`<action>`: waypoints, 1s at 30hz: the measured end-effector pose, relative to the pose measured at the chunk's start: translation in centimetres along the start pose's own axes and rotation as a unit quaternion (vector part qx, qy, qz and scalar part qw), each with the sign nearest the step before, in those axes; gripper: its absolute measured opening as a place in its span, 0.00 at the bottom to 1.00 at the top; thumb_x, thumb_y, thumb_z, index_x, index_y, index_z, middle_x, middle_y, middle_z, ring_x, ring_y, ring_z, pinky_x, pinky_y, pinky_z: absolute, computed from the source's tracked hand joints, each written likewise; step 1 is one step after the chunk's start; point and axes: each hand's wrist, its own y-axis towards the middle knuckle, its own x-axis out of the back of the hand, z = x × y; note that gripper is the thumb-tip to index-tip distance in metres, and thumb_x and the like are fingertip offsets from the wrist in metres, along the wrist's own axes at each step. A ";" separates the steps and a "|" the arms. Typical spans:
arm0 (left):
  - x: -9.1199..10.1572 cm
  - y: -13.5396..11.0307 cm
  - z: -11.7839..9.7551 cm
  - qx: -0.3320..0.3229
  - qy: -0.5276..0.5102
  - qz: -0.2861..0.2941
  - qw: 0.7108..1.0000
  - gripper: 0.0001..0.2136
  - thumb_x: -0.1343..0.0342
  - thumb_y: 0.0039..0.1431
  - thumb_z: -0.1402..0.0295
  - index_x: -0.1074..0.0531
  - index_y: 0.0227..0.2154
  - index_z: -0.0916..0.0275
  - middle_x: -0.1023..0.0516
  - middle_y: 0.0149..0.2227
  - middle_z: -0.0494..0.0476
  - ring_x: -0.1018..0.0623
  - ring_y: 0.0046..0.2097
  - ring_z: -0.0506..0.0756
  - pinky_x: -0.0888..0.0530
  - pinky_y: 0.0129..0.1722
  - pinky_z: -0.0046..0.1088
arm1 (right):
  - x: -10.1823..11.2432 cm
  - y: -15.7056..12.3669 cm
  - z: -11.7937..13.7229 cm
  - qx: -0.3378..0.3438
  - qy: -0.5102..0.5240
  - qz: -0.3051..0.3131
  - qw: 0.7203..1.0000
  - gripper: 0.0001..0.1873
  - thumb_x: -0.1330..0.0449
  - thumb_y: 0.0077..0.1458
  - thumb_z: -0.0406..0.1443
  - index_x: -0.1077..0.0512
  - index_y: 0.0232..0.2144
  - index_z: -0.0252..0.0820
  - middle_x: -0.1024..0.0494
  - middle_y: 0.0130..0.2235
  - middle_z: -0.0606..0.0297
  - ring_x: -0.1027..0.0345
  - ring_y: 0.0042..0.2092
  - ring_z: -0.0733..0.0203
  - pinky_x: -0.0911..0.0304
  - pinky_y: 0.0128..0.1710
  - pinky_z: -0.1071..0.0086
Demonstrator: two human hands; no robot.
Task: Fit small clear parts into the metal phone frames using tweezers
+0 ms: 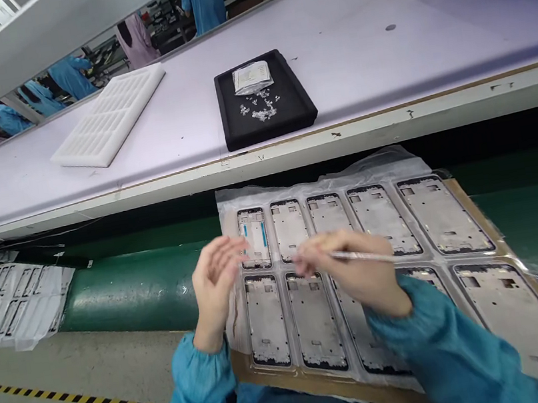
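Left hand [219, 283] half-open, apparently empty, beside phone frames [290, 225] in clear tray [408, 216]; right hand [353, 270] closed round slender tool [367, 255] above them. Shelf [352, 47] ahead: white slotted tray [108, 121], black tray [235, 122] with labelled bag [252, 77], print illegible.

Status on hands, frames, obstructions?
Left hand open, near blue-striped frame. Right hand gripping slim tool. Blue-striped frame seated top left, partly hidden by left fingertips. Right hand and sleeve block view of other frames.
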 end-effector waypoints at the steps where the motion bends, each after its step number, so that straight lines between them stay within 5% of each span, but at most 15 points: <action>1: 0.4 1.7 1.9 0.000 0.068 -0.016 0.998 0.16 0.43 0.66 0.61 0.29 0.54 0.60 0.23 0.53 0.65 0.22 0.56 0.62 0.23 0.56 0.45 | 0.4 1.5 -1.8 -0.022 -0.033 -0.015 0.999 0.08 0.30 0.57 0.36 0.22 0.26 0.42 0.17 0.26 0.63 0.20 0.27 0.60 0.22 0.24 0.70; 6: 0.9 8.6 11.4 -0.020 0.380 0.081 0.921 0.19 0.44 0.64 0.63 0.32 0.55 0.63 0.34 0.63 0.71 0.35 0.67 0.67 0.37 0.67 0.52 | 1.2 8.0 -12.4 -0.172 -0.042 -0.023 0.984 0.24 0.24 0.37 0.52 0.27 0.18 0.42 0.21 0.21 0.65 0.24 0.24 0.60 0.25 0.24 0.68; 9: 0.9 9.5 14.0 -0.038 0.449 0.120 0.884 0.21 0.46 0.66 0.63 0.36 0.58 0.63 0.36 0.63 0.72 0.35 0.66 0.67 0.36 0.65 0.50 | 1.4 8.8 -16.5 -0.206 -0.046 0.010 0.977 0.26 0.24 0.36 0.55 0.28 0.18 0.42 0.22 0.21 0.65 0.25 0.24 0.60 0.25 0.25 0.67; 21: 1.0 8.8 14.3 -0.064 0.491 0.137 0.858 0.19 0.50 0.67 0.65 0.35 0.59 0.61 0.40 0.63 0.69 0.37 0.65 0.66 0.35 0.64 0.49 | 2.0 7.6 -18.7 -0.209 -0.074 0.031 0.975 0.24 0.28 0.43 0.55 0.27 0.21 0.42 0.21 0.24 0.65 0.25 0.27 0.59 0.26 0.30 0.65; 30: 0.7 9.0 13.5 -0.061 0.568 0.166 0.804 0.21 0.51 0.68 0.65 0.34 0.62 0.61 0.40 0.64 0.72 0.37 0.65 0.68 0.34 0.61 0.49 | 2.3 7.3 -19.1 -0.193 -0.087 0.043 0.976 0.20 0.29 0.48 0.51 0.26 0.23 0.43 0.21 0.25 0.65 0.26 0.27 0.58 0.27 0.31 0.66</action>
